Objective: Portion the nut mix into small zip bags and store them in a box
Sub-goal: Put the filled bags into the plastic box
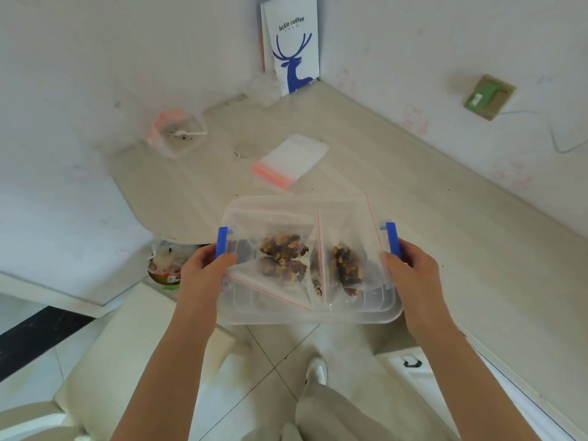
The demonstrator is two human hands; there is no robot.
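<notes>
Mostly hidden: the curled fingers of the left grip (203,268) and right grip (410,268), tucked behind the ends of the clear plastic box with blue latches (318,313); thumbs and hand backs show.
Hard to make out: whether a lid is on the box; the blurred clear bag with a white spoon (178,132), upper left.
Cut off: a round container of crumpled plastic (164,265) beneath the counter edge, partly behind the left grip.
Left grip: clamped on the box's left end, at its latch.
Right grip: clamped on the right end, at its latch.
Nut bags: two clear red-sealed zip bags of brown nut mix (283,256), side by side inside the box, between the grips.
Box: frame centre, over the pale counter (397,192) near edge.
Spare bags: flat stack of empty zip bags (291,160), on the counter above the box, apart.
</notes>
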